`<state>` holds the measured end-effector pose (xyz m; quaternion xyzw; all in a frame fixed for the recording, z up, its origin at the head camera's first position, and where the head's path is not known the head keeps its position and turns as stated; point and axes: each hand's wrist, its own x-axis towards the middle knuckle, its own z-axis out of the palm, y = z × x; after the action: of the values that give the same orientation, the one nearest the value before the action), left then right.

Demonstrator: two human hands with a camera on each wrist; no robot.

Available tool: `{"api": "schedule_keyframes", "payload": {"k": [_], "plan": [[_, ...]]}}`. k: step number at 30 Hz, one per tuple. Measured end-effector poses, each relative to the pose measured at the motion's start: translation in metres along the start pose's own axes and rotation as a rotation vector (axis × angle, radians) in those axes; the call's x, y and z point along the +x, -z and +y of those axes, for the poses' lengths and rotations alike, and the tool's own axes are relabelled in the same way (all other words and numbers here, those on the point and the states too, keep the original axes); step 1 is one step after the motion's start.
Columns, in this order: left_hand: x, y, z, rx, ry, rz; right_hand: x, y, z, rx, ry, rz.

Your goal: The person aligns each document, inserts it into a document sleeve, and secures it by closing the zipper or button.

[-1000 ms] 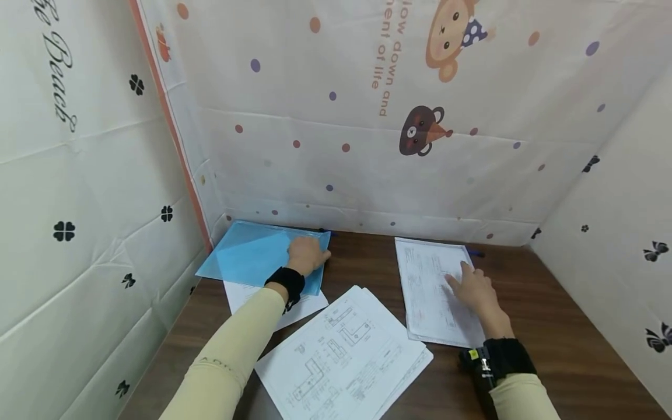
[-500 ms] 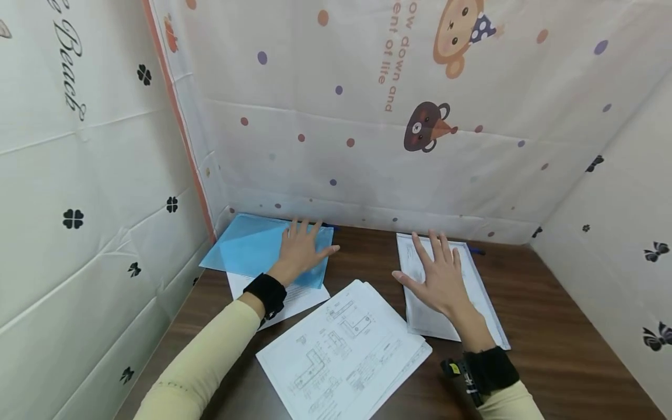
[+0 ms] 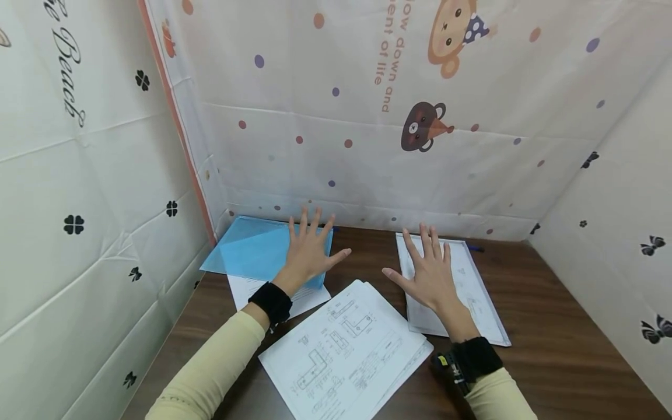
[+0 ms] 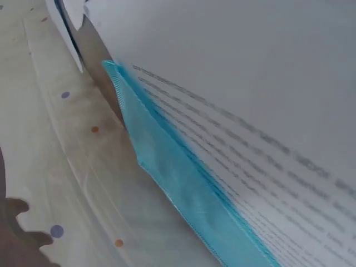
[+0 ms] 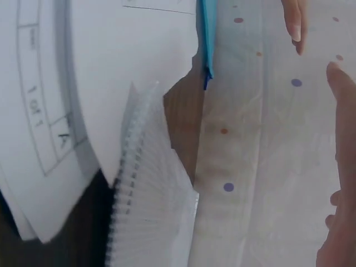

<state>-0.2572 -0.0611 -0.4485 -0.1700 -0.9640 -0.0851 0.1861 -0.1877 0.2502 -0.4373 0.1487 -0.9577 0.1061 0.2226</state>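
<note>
My left hand (image 3: 307, 251) is held with its fingers spread above a blue translucent folder (image 3: 252, 248) at the back left. A printed sheet (image 3: 241, 290) lies partly beneath that folder. Over a clear, white-looking document sleeve (image 3: 480, 294) with papers inside, my right hand (image 3: 431, 277) is spread too. Neither hand grips anything; whether they touch the folders is hard to tell. Between them, nearer the front, lies a slightly fanned stack of technical drawings (image 3: 341, 356). The left wrist view shows the blue folder (image 4: 172, 178) beside printed text.
The dark wooden table (image 3: 556, 338) is enclosed by a patterned cloth at the back (image 3: 294, 169) and cloths on both sides. A blue pen (image 3: 475, 248) lies beyond the clear sleeve, close to the back cloth.
Both hands have lifted and spread their fingers, where earlier they rested on the folders. The right hand has shifted left, and the clear sleeve is slightly turned. The drawings have stayed put.
</note>
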Motion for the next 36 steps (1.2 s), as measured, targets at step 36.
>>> {"api": "schedule_keyframes", "payload": {"k": [36], "plan": [[-0.015, 0.02, 0.046, 0.171, 0.207, -0.199, 0.01, -0.004, -0.052, 0.203, 0.32, 0.127]]}}
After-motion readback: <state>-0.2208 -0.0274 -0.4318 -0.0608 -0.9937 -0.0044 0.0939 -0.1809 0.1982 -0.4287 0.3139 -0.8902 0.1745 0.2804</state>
